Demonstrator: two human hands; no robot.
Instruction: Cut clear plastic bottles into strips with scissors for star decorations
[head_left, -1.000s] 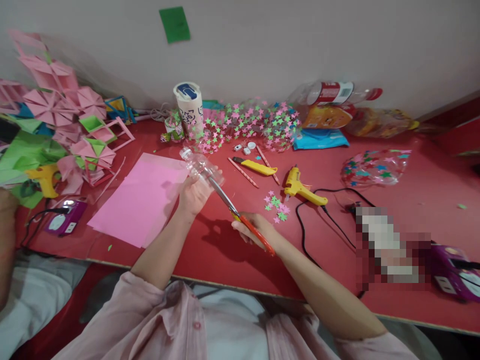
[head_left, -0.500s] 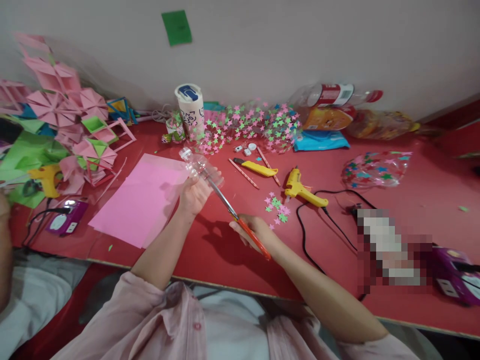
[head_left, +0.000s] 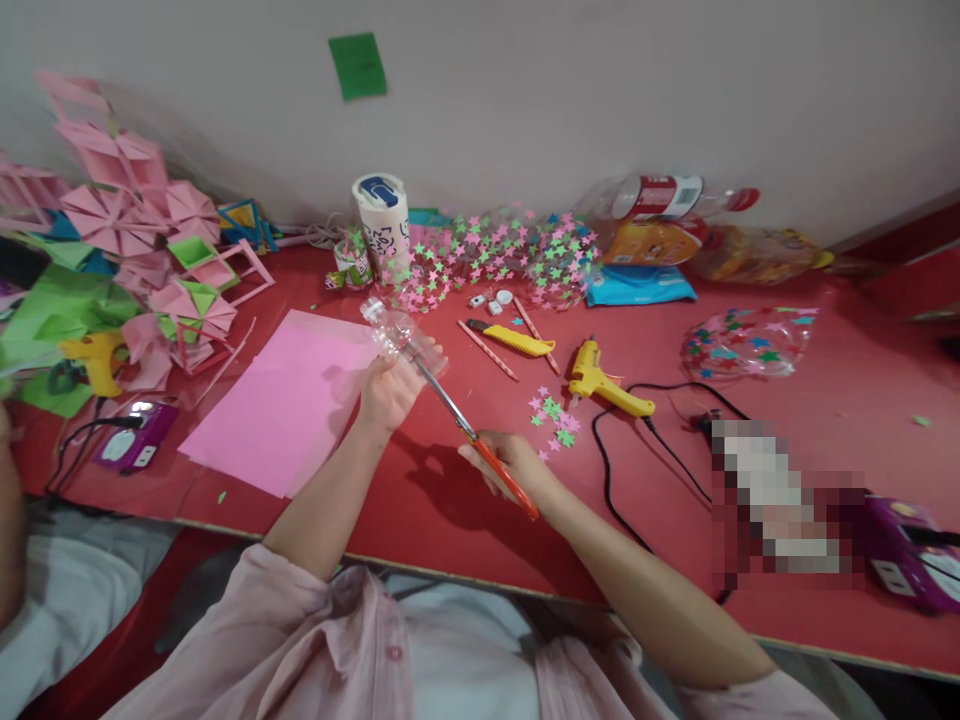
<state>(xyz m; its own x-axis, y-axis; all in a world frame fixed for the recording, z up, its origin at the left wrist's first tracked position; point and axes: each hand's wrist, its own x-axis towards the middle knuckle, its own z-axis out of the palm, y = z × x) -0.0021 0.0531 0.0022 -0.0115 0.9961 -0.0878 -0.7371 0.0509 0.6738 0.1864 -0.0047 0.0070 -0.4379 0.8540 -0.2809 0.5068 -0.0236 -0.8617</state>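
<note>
Head cam: L hand (head_left: 394, 392) is holding the clear bottle top (head_left: 396, 332) palm up over the red table (head_left: 420, 520), fingers curving loosely round it. R hand (head_left: 516, 460) is gripping the scissors (head_left: 466, 429) by the orange handles; blades are overlapping the bottle top in view, can't tell if they're biting. Step in hand, prob.: trimming its cut edge. Next move is calling for a steady L grip, blades lined up on the rim, fingertips clear. Pink paper (head_left: 281, 400) is lying near L wrist, glue gun (head_left: 607, 382) is sitting off to R, unheld.
</note>
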